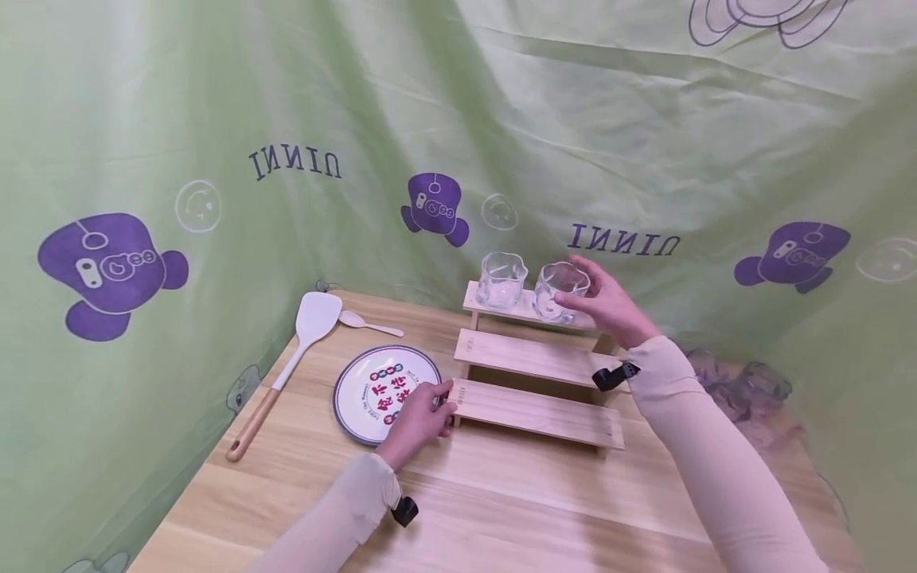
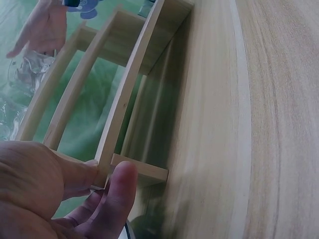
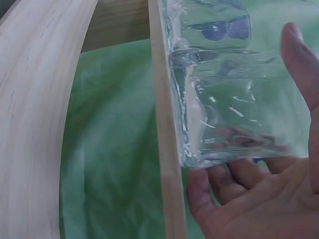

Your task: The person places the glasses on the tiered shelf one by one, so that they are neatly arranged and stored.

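A three-step wooden rack [image 1: 537, 410] stands on the table. At the left end of its lowest step, my left hand [image 1: 419, 422] pinches the board between thumb and fingers, seen closely in the left wrist view. Two clear wavy glasses sit on the top step: a left glass [image 1: 501, 282] and a right glass [image 1: 555, 293]. Around the right glass is my right hand [image 1: 609, 301], fingers behind it and thumb toward the front. In the right wrist view the thumb [image 3: 296, 55] stands apart from the glass, while the fingers [image 3: 227, 181] lie right along its side.
A white plate [image 1: 351, 402] with red characters and a dark rim lies left of the rack, partly behind my left hand. Farther left are a white spatula [image 1: 315, 318] with a wooden handle and a small spoon [image 1: 368, 324]. A green printed curtain [image 1: 372, 223] surrounds the wooden table [image 1: 208, 509].
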Available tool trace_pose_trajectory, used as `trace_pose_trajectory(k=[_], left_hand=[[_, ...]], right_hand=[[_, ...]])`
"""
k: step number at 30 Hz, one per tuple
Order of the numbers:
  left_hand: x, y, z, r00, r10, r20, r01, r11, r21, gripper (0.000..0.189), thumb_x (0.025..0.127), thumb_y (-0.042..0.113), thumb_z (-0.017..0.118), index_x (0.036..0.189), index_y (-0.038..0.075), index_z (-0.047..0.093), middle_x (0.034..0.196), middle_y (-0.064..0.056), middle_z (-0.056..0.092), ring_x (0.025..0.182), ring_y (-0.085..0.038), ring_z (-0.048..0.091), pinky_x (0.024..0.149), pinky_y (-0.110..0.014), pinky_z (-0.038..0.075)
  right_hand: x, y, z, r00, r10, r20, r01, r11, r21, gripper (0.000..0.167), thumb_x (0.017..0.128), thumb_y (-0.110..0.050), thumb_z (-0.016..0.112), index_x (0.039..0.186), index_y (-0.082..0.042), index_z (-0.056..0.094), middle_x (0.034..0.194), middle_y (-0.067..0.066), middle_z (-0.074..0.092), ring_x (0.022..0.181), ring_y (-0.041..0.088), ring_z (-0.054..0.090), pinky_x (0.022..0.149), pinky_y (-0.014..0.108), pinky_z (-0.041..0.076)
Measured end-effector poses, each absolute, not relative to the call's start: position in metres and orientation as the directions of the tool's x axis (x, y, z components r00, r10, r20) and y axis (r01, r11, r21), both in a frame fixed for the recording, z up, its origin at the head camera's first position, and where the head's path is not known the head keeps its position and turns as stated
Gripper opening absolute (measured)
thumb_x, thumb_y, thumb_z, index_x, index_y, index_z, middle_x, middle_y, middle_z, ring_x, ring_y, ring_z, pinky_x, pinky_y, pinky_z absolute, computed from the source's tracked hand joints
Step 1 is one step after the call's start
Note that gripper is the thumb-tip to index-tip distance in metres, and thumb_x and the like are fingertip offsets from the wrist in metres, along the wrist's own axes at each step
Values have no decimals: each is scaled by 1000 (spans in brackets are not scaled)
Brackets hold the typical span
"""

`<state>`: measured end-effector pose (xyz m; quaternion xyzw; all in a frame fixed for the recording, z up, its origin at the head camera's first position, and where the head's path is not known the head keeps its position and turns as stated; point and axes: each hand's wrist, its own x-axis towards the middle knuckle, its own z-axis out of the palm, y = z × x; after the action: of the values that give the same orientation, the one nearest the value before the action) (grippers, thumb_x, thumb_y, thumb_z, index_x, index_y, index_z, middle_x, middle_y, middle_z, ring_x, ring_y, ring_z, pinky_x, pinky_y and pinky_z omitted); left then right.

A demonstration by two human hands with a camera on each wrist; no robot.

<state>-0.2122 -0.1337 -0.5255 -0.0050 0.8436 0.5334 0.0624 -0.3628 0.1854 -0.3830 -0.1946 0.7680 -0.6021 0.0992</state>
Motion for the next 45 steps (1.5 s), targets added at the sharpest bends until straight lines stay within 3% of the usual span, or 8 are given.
trace_pose_trajectory(k=[6,11,18,23,28,34,41,45], left_hand=[[-216,-129,-529,-987,83,-136,-89,418,904,54,100,11,64,151,6,46,95,-12,63,61,-24,68,51,-37,61],[-219,-127,-533,-991,77,-106,-64,418,906,54,100,10,64,151,4,46,117,-16,53,64,-20,67,54,-32,61],[-219,-142,-530,-995,48,-85,-59,396,916,55,99,6,65,150,2,46,112,-17,52,68,-25,67,57,-33,62],[-219,-146,-528,-995,30,-95,-77,377,923,55,98,6,66,150,5,47,110,-16,52,70,-28,67,59,-35,63],[-221,-138,-530,-993,45,-110,-86,361,929,54,99,5,65,150,4,46,108,-16,51,69,-27,67,60,-34,63],[-222,-131,-533,-991,59,-123,-95,356,930,54,99,5,64,150,4,47,109,-16,51,70,-24,67,60,-31,63],[-222,-132,-532,-990,57,-132,-104,345,933,55,98,3,64,150,3,46,110,-17,51,72,-28,67,62,-32,64],[-222,-134,-531,-989,56,-134,-107,344,933,55,98,3,64,150,3,46,110,-17,51,72,-28,67,62,-32,64]], right_hand=[[-322,234,-391,-932,-316,175,-254,230,-940,98,95,-10,73,164,-22,5,166,13,20,151,32,20,124,47,15],[-276,305,-436,-962,12,272,-259,270,-927,94,97,-8,69,163,-25,5,163,14,27,151,25,21,124,31,13],[-227,388,-487,-914,348,209,-56,402,-914,92,97,-17,70,162,-27,6,164,11,19,150,22,18,122,28,18],[-218,413,-500,-933,313,177,-3,484,-875,92,96,-22,73,163,-24,10,163,15,21,147,25,23,121,26,23],[-215,415,-509,-961,197,192,-42,585,-810,83,96,-24,74,161,-10,24,149,26,42,120,13,50,91,5,43],[-214,406,-520,-970,108,220,-100,644,-758,66,96,-20,73,149,5,42,122,27,58,91,-1,57,76,4,48],[-215,397,-513,-966,-49,252,-214,698,-684,49,93,-14,76,134,5,58,111,23,66,82,6,61,69,12,53],[-213,395,-509,-959,8,284,-193,713,-674,44,92,-17,78,130,2,63,112,21,65,80,15,60,64,17,52]])
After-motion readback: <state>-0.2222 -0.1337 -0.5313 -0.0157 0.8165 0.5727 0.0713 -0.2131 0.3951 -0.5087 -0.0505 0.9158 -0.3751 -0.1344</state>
